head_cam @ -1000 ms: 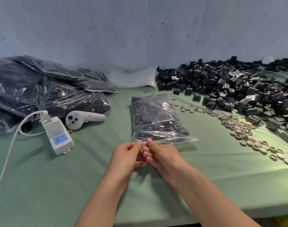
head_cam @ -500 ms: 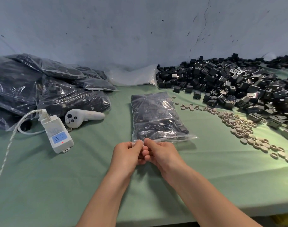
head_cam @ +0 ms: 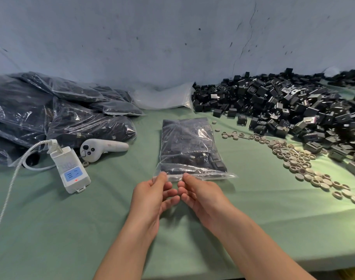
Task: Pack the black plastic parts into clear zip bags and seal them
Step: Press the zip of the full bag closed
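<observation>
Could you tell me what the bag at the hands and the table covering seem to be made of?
The filled clear zip bag: thin glossy plastic film, judging by its transparency, creases and bright glints. The green table covering: probably matte cloth, as it shows no shine; its weave is too fine to see.

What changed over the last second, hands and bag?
The left hand slid slightly left along the near edge of the filled zip bag, opening a gap to the right hand; the lower fingers of both uncurled. Both still pinch that edge. The bag itself, the loose black parts and the packed bags stayed put.
</observation>
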Demonstrator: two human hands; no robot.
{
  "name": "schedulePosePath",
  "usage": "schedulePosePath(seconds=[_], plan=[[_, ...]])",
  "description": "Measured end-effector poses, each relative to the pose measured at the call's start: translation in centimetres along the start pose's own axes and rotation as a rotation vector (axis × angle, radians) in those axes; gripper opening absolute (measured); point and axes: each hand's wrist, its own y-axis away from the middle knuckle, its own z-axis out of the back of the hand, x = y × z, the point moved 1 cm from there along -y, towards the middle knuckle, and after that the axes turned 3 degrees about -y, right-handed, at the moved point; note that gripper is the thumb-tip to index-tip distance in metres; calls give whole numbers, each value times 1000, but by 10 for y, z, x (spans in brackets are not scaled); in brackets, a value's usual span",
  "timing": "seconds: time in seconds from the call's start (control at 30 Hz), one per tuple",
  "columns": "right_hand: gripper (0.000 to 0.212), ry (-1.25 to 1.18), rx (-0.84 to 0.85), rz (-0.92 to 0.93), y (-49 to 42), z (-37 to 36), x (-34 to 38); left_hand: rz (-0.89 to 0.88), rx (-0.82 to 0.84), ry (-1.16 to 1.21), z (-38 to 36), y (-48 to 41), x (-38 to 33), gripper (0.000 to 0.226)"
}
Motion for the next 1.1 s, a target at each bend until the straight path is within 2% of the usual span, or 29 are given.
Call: schedulePosePath(seconds=[0.13, 0.4, 0.6, 0.9, 1.1], plan=[[22, 12, 6, -2, -1, 1, 0, 40, 63, -13, -3, 1, 2, 28], [28, 5, 39, -27, 1, 0, 1, 43, 7, -49, -6, -3, 5, 28], [23, -8, 33, -43, 1, -2, 3, 16, -31, -50, -9, -4, 4, 28], [27, 39, -2, 1, -2, -5, 2, 35, 9, -3, -8, -1, 2, 29], [33, 117, 22, 55, -3, -8, -1, 9, 30, -85, -13, -1, 5, 32]])
